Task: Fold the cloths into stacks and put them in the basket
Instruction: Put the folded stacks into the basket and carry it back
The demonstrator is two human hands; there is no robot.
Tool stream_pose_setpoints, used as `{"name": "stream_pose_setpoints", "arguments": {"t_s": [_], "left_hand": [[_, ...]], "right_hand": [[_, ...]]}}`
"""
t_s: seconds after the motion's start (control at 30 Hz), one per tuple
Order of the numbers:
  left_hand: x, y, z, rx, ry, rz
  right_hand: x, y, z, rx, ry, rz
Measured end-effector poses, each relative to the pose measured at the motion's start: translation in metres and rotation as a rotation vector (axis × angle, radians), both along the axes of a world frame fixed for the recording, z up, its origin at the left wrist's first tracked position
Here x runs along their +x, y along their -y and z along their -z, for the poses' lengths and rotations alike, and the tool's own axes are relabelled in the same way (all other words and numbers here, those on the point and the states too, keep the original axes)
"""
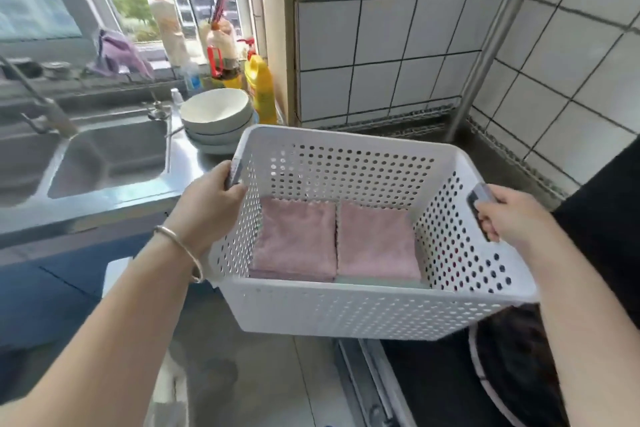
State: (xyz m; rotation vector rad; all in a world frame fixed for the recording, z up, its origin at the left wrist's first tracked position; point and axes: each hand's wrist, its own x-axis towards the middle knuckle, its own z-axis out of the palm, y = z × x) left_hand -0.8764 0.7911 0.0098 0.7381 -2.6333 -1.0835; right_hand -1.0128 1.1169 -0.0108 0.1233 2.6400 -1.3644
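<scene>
Both hands on the basket, two folded stacks inside

Plainly, the white perforated basket sits between the two hands and is held up above the steel counter, tilted so its open top faces the camera. The left hand grips the basket's left end, fingers curled over the rim at the handle slot; a thin bangle circles that wrist. The right hand grips the right end, fingers hooked through the handle cut-out. The hands are well apart, one at each short side, with the whole basket spanning the gap.

On the basket floor lie two stacks of folded cloths, side by side and touching along their inner edges. The left stack shows a pink cloth on top. The right stack is also pink on top, with a pale green layer showing beneath it at the near edge.

Far left of the basket stands a pile of white bowls beside the sink. Behind the bowls are a yellow bottle and other bottles on the window sill. A tiled wall rises at the far side, and a dark hob lies near right under the basket.
</scene>
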Motion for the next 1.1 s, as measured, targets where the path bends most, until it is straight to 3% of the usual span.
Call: {"name": "stream_pose_setpoints", "arguments": {"t_s": [0.27, 0.57, 0.83, 0.97, 1.1], "left_hand": [[-0.119, -0.008, 0.061, 0.043, -0.068, -0.195], [-0.205, -0.051, 0.099, 0.131, -0.041, -0.256], [-0.235, -0.072, 0.107, 0.195, -0.077, -0.304], [-0.25, -0.08, 0.11, 0.256, -0.088, -0.341], [-0.269, -0.089, 0.113, 0.325, -0.111, -0.366]], "right_hand": [[-0.16, 0.021, 0.046, -0.019, 0.029, -0.033], [-0.265, 0.0, 0.078, 0.1, 0.028, 0.008], [-0.296, -0.019, 0.081, 0.33, -0.049, -0.087], [-0.279, -0.019, 0.072, 0.542, -0.272, -0.091], [-0.234, -0.008, 0.074, 0.576, -0.494, -0.242]]}}
